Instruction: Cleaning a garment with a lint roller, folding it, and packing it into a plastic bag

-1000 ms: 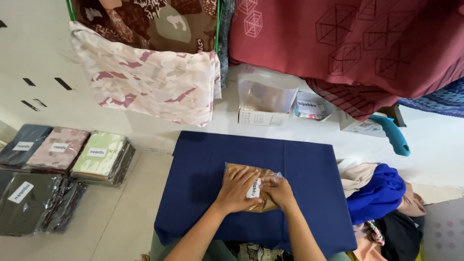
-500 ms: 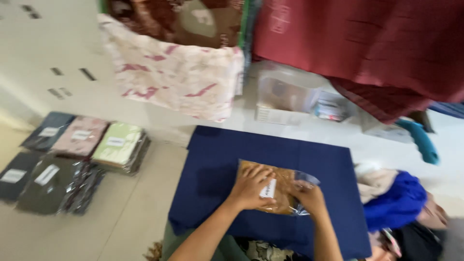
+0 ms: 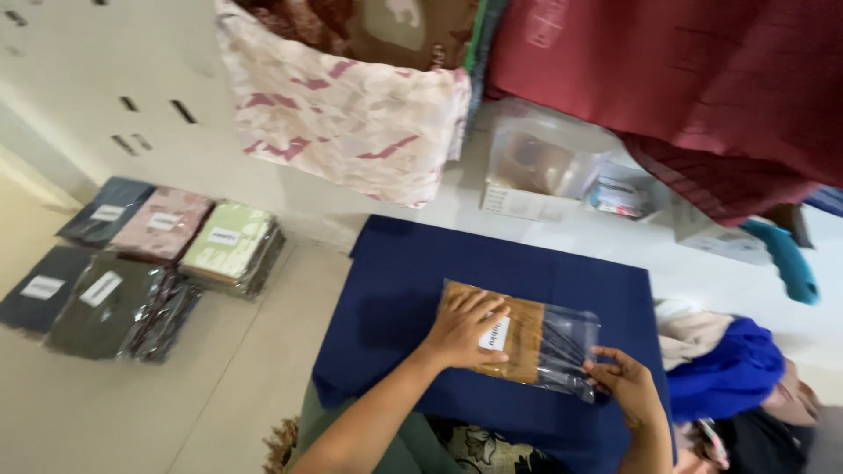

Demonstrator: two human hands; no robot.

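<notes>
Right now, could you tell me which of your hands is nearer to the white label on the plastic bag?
Left. The left hand lies flat on the brown cloth in the plastic bag, fingertips beside the white label. The right hand grips the bag's clear end, away from it.

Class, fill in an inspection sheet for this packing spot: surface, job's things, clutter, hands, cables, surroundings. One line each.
Surface: navy cloth spread flat.
Job's things: clear bag holding folded brown fabric, white label on it, lying on the cloth.
Clutter: blue cloth heap at the right edge.
Hands: left hand pressed flat on the bag; right hand at the bag's open clear end.
Cables: nothing seen.
Surroundings: bagged stacks on the floor, hanging fabrics above, clear boxes behind.
</notes>
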